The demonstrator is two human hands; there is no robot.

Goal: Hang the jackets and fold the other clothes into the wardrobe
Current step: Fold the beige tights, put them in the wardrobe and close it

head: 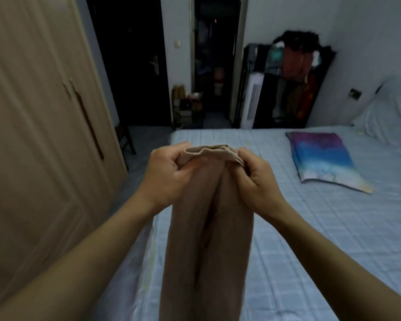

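Both hands gripping beige garment, hem cut off below

1. No text, label, brand, number or sign can be read anywhere in the view.
2. The beige garment shows plain fabric only.
3. The folded multicoloured cloth on the bed bears a dark speckled patch, too blurred to tell whether it is lettering.

Your view is dim and bluish, with soft, even light on the bed. Beyond the bed the doorway is nearly black. Left of the bed the wardrobe door bows and smears with blur.
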